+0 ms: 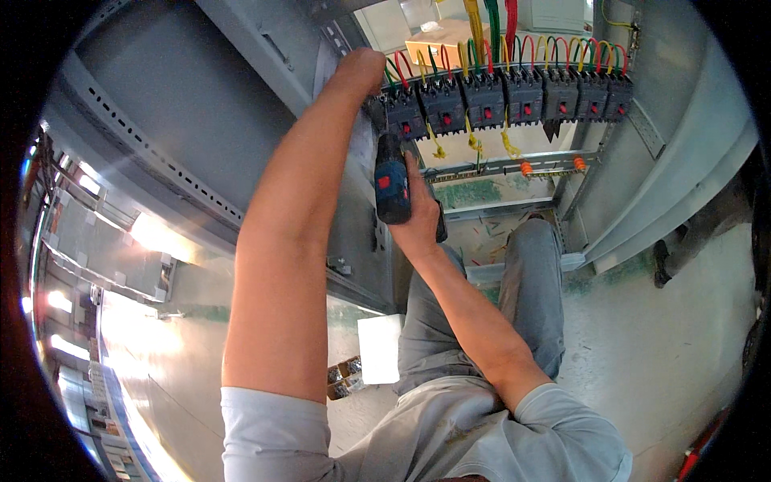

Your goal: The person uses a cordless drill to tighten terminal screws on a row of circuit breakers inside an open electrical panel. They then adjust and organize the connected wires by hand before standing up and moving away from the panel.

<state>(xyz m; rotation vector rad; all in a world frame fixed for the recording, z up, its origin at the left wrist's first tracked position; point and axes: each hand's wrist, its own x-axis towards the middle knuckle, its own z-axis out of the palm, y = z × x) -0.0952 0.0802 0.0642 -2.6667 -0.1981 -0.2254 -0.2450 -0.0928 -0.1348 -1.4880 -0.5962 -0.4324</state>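
My right hand [418, 217] grips a blue and black cordless screwdriver [392, 183], its nose pointing up at the leftmost breaker [404, 115] in a row of dark circuit breakers [524, 95] with red buttons. My left hand [359, 71] reaches up with its fingers on top of that leftmost breaker, next to the red, green and yellow wires [490, 40]. Whether it grips anything is hidden.
The breakers sit inside an open grey metal cabinet [683, 153]. A metal rail [514, 166] with orange insulators [526, 169] runs below them. My knees in grey trousers [530, 289] rest on the cabinet's lower edge. A small box [344, 379] of parts lies on the floor.
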